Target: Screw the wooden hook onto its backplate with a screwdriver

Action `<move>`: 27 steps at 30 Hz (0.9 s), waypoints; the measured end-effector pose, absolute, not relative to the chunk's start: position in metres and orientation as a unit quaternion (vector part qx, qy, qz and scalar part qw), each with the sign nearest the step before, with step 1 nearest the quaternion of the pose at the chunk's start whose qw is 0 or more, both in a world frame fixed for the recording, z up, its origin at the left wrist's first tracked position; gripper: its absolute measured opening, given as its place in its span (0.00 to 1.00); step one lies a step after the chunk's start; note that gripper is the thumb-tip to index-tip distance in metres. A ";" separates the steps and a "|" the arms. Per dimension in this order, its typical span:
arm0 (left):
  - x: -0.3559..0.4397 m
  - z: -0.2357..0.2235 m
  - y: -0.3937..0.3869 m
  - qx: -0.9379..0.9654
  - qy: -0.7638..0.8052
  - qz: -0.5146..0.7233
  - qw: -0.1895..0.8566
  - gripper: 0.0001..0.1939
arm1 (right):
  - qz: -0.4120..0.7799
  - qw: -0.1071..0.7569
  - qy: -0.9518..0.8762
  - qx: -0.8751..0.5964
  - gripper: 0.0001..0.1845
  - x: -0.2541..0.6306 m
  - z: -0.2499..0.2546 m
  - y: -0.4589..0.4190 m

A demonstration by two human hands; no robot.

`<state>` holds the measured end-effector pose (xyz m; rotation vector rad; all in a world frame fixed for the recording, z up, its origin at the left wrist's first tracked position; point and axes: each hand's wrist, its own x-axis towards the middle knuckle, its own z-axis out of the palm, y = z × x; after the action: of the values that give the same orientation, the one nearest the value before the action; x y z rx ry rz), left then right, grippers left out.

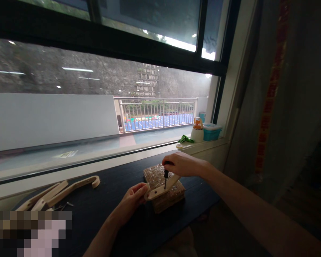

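My right hand (178,164) is closed around the dark handle of a screwdriver (166,175), which stands nearly upright. Its tip meets a pale wooden piece (158,191) with a curled end and a dark hole or screw head in it. Around that curled end, the fingers of my left hand (136,193) are closed. Beneath the piece lies a thick brown block (164,206) with a rough, shiny, speckled top. The far end of the wooden piece passes under my right hand and is partly hidden.
Several similar curved wooden pieces (56,194) lie on the dark table (104,214) at left, with small metal bits (69,204) beside them. On the windowsill stand a white jar with an orange top (197,132), a teal box (212,132) and a green cloth-like item (186,139).
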<state>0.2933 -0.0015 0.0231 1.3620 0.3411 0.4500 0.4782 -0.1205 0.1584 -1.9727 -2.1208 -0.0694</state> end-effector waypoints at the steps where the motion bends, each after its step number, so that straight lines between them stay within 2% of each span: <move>1: 0.294 0.023 -0.002 0.626 0.152 0.205 0.737 0.15 | -0.020 0.120 -0.729 -0.673 0.14 0.479 0.159 -0.121; 13: 0.302 0.022 -0.007 0.671 0.160 0.235 0.685 0.22 | -0.017 0.105 -0.729 -0.677 0.14 0.481 0.163 -0.121; 23: 0.302 0.024 -0.007 0.670 0.188 0.274 0.664 0.24 | -0.031 0.099 -0.724 -0.682 0.17 0.480 0.157 -0.116; 27: 0.302 0.025 -0.007 0.674 0.195 0.280 0.655 0.24 | -0.023 0.097 -0.734 -0.671 0.15 0.481 0.163 -0.117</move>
<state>0.3019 -0.0067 0.0250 1.5281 0.4412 0.6352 0.4809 -0.1169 0.1625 -1.9876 -2.1749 -0.0681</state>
